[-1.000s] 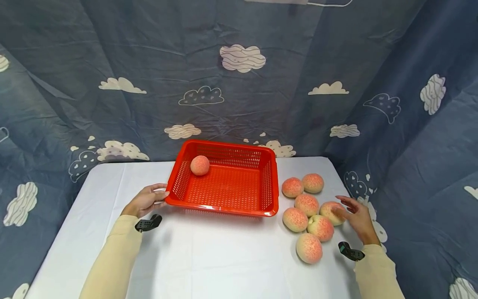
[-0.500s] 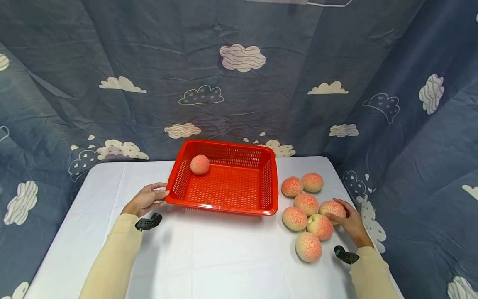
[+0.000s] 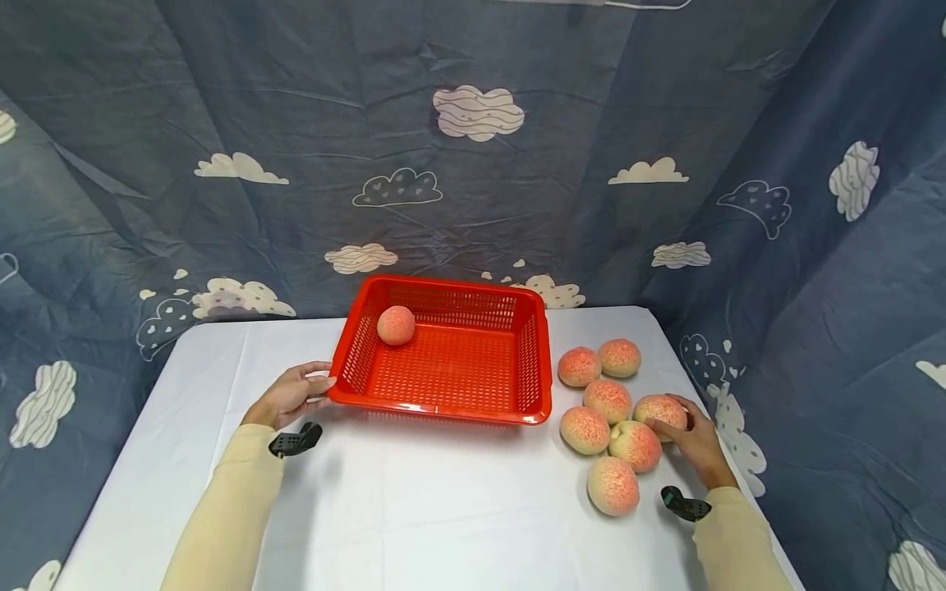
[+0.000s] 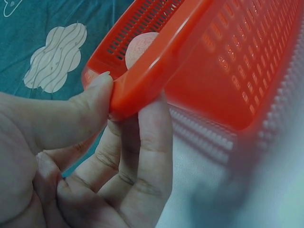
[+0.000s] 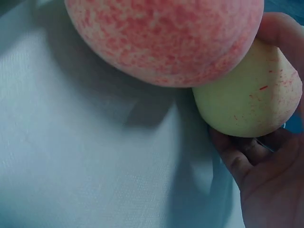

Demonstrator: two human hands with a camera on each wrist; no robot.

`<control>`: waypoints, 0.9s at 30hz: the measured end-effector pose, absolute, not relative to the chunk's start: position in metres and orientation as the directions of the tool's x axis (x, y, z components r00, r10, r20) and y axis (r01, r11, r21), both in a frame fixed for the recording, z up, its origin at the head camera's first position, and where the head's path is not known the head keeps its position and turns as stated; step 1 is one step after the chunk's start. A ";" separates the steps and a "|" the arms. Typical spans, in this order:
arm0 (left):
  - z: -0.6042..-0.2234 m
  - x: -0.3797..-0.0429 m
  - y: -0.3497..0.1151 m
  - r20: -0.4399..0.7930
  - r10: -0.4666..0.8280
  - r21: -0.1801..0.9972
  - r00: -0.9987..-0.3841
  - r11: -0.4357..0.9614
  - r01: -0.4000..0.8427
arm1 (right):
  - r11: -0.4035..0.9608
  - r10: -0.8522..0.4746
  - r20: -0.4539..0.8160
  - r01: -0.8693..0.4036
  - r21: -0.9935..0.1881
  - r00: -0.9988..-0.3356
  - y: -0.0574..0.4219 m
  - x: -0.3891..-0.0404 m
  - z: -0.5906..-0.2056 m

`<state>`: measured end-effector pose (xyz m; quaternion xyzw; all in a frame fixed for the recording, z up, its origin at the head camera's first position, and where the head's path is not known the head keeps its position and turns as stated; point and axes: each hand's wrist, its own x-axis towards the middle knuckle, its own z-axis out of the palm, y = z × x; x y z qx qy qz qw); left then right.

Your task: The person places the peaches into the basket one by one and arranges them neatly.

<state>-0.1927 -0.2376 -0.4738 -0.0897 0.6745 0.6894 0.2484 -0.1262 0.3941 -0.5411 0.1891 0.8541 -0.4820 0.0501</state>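
Observation:
My left hand (image 3: 291,395) pinches the near left corner of a red plastic basket (image 3: 443,413), thumb on the rim and fingers beneath it, as the left wrist view shows. Inside the basket, toward its far left, lies one peach (image 3: 396,326). On the right, my right hand (image 3: 693,439) grips the rightmost peach (image 3: 660,413) of a group, thumb on one side and fingers round the other. In the right wrist view that held peach (image 5: 249,95) shows a pale yellow underside, and another peach (image 5: 166,38) fills the foreground.
Several more peaches lie close by on the white-covered table (image 3: 443,509), among them a yellow-red peach (image 3: 636,446) touching the held one and a nearest peach (image 3: 613,486). A dark blue cloud-print curtain (image 3: 517,213) hangs behind and at both sides.
My right hand has moved left and closed round the rightmost peach, then stayed there. The left hand and the basket have kept their place.

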 end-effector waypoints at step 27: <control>-0.476 -0.194 -0.237 -0.469 0.201 0.880 -0.860 0.027 -0.474 | 0.477 0.321 -0.055 0.211 -0.853 -0.945 0.396 -0.151 -0.518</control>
